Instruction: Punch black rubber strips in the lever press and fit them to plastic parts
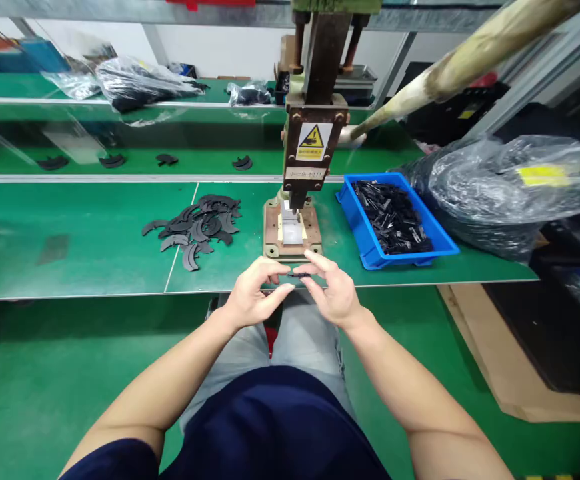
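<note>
A small, thin black plastic part (299,275) is held level between my two hands, just above the table's front edge. My right hand (334,293) pinches its right end between thumb and fingers. At the left end, the thumb and fingertips of my left hand (256,292) close around it. Right behind my hands stands a hand press (315,143) with a warning label. Its base plate (271,233) carries a pale metal fixture (293,230) under the ram. Fine detail of the small part is too small to make out.
Curved black pieces (197,227) lie in a loose pile left of the press. A blue bin (365,257) full of small black parts stands to its right, beside a large plastic-wrapped bundle (490,187). The press's long lever (435,83) slants up right. More curved pieces (113,161) line the conveyor behind.
</note>
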`<action>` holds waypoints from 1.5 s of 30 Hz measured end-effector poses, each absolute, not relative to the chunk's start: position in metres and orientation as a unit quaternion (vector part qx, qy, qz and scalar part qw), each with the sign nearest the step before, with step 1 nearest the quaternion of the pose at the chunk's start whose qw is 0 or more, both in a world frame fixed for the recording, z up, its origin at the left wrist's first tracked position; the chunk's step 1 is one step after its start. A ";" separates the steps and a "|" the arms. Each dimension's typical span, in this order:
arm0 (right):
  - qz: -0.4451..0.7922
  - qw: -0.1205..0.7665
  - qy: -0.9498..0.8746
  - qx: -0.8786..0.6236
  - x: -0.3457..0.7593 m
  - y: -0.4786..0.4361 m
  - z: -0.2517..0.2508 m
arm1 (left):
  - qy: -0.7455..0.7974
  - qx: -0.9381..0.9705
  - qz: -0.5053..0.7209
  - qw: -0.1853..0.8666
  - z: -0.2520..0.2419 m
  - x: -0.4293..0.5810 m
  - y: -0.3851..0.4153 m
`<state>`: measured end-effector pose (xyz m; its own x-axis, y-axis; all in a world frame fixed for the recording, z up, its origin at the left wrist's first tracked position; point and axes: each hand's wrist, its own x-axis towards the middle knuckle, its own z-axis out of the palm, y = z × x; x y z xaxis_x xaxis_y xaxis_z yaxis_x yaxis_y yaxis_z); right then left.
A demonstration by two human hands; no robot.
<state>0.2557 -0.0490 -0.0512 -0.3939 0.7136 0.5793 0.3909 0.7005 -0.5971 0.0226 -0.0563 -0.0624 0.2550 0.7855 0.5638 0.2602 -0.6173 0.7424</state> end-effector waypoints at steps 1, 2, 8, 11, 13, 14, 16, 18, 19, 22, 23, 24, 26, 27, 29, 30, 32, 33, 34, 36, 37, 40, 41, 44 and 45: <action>0.191 0.433 -0.814 -0.336 0.255 -0.050 -0.052 | 0.347 0.749 0.500 0.262 -0.062 0.023 -0.057; 0.193 0.433 -0.815 -0.334 0.255 -0.050 -0.053 | 0.344 0.750 0.500 0.262 -0.063 0.022 -0.058; 0.187 0.438 -0.819 -0.320 0.253 -0.050 -0.058 | 0.339 0.753 0.493 0.273 -0.063 0.025 -0.057; 0.192 0.426 -0.824 -0.321 0.254 -0.050 -0.060 | 0.335 0.757 0.490 0.272 -0.063 0.026 -0.056; 0.178 0.416 -0.826 -0.336 0.259 -0.045 -0.057 | 0.351 0.756 0.483 0.268 -0.064 0.022 -0.049; 0.160 0.417 -0.823 -0.351 0.264 -0.040 -0.053 | 0.366 0.754 0.479 0.262 -0.065 0.020 -0.042; 0.112 0.447 -0.797 -0.391 0.278 -0.024 -0.037 | 0.403 0.749 0.468 0.240 -0.067 0.013 -0.020; 0.069 0.515 -0.748 -0.412 0.294 -0.001 -0.009 | 0.433 0.751 0.450 0.212 -0.070 0.007 0.009; 0.057 0.555 -0.722 -0.409 0.301 0.013 0.009 | 0.445 0.756 0.437 0.199 -0.071 0.005 0.025; 0.067 0.651 -0.672 -0.347 0.313 0.056 0.075 | 0.468 0.780 0.383 0.158 -0.074 0.004 0.069; 0.084 0.676 -0.669 -0.297 0.313 0.068 0.097 | 0.473 0.791 0.362 0.141 -0.074 0.006 0.080; 0.096 0.689 -0.681 -0.228 0.310 0.079 0.118 | 0.477 0.802 0.337 0.125 -0.074 0.008 0.089; 0.142 0.678 -0.704 -0.156 0.300 0.096 0.150 | 0.483 0.823 0.283 0.099 -0.072 0.013 0.101; 0.153 0.667 -0.715 -0.140 0.294 0.101 0.160 | 0.483 0.832 0.258 0.091 -0.071 0.016 0.105; 0.157 0.663 -0.719 -0.137 0.282 0.104 0.168 | 0.477 0.845 0.227 0.086 -0.068 0.020 0.109; 0.150 0.669 -0.714 -0.139 0.278 0.102 0.167 | 0.472 0.849 0.222 0.088 -0.067 0.021 0.110; 0.139 0.677 -0.705 -0.157 0.273 0.092 0.154 | 0.461 0.854 0.222 0.096 -0.066 0.022 0.111; 0.133 0.674 -0.706 -0.171 0.272 0.084 0.145 | 0.458 0.854 0.223 0.102 -0.065 0.023 0.112; 0.122 0.670 -0.709 -0.185 0.273 0.075 0.133 | 0.456 0.854 0.226 0.108 -0.066 0.023 0.113; 0.100 0.658 -0.714 -0.219 0.275 0.055 0.106 | 0.456 0.851 0.235 0.117 -0.067 0.022 0.114; 0.089 0.653 -0.718 -0.224 0.276 0.046 0.092 | 0.457 0.848 0.241 0.119 -0.068 0.023 0.115; 0.057 0.645 -0.728 -0.226 0.280 0.029 0.053 | 0.460 0.843 0.251 0.123 -0.068 0.025 0.114; 0.046 0.644 -0.729 -0.227 0.280 0.027 0.044 | 0.462 0.841 0.251 0.126 -0.068 0.025 0.111; 0.018 0.672 -0.705 -0.227 0.276 0.033 0.027 | 0.468 0.835 0.259 0.132 -0.067 0.020 0.097; 0.011 0.689 -0.691 -0.220 0.274 0.037 0.024 | 0.470 0.832 0.264 0.131 -0.068 0.014 0.089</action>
<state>0.2738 0.0373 0.0242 0.0453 0.3198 0.9464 0.2882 0.9029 -0.3189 0.0141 0.0888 -0.0681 0.4194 0.8512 0.3157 0.7131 -0.5241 0.4657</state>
